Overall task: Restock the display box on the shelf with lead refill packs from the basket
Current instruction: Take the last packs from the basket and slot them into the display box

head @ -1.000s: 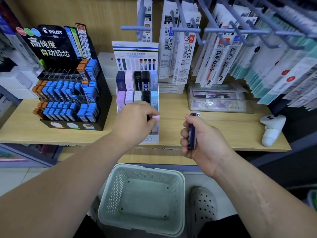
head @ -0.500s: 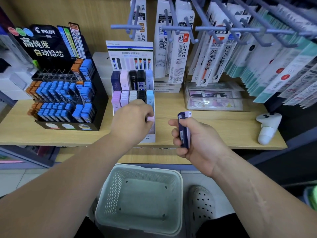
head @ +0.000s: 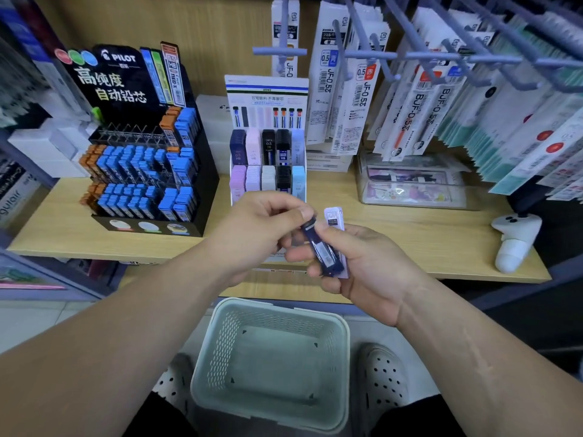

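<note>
Left grip: the left hand pinches the top end of a dark navy, slim plastic lead refill pack between thumb and fingertips.
Right grip: the right hand is curled round that same navy pack and a pale lilac-white refill pack tucked behind it, so the navy pack is held by both hands.
Change: a second ago the left hand was at the front row of the white cardboard tiered display box with a pink pack. It has now come back to the right hand, and the pink pack is gone from it.
Meaning: the pink pack was probably slotted in, though the hands hide the front row. The navy pack looks to be next.
Task thing: both remaining packs are in front of the display box, above the edge of the light wooden shelf.
Supply: the pale green perforated plastic basket on the floor below shows no packs, so these two may be the last.
Next: the navy pack likely belongs with the dark row at the back left.
</note>
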